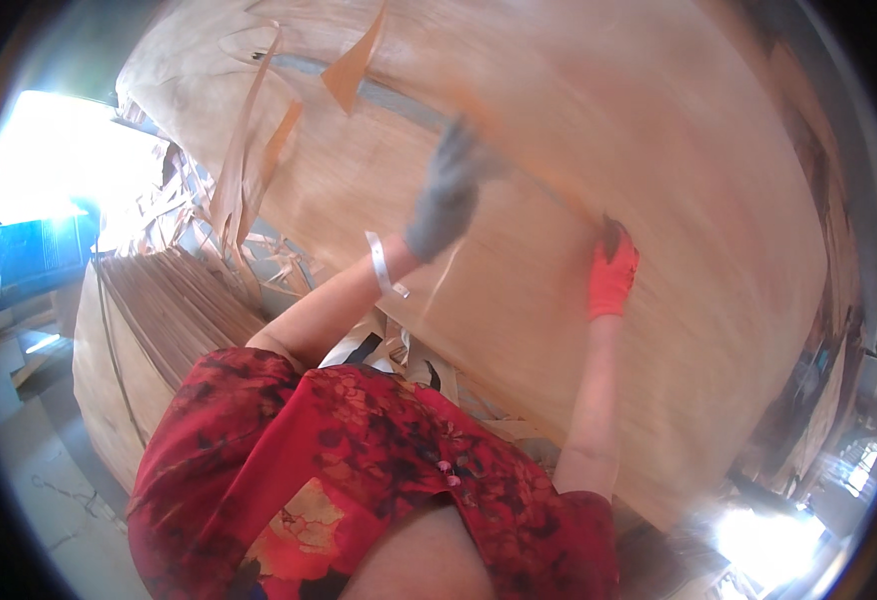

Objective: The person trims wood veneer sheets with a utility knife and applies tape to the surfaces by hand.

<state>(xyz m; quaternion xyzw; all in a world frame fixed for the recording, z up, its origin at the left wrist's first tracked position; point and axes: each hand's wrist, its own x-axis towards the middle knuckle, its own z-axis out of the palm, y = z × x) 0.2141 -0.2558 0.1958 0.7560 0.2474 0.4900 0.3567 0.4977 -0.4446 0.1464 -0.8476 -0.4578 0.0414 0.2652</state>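
Note:
A wide, thin sheet of pale wood veneer [679, 130] spreads over the surface in front of me, with another veneer sheet [519, 290] nearer my body. An edge between them runs slantwise toward my right hand [614, 272], in a red-orange glove with dark fingertips. Its fingers are drawn together at that edge, pinching the veneer. My left hand [446, 190], in a grey glove, is over the same edge farther left. Motion smears its fingers, so their grip is unclear. A pointed veneer scrap [353, 62] sticks up beyond it.
At the left stands a stack of brown veneer sheets [174, 310] with a cord beside it. Torn veneer strips [249, 170] hang off the left edge, above a tangle of scraps [194, 205]. A bright opening [69, 160] lies at far left. Dark, ragged wood pieces [809, 390] line the right side.

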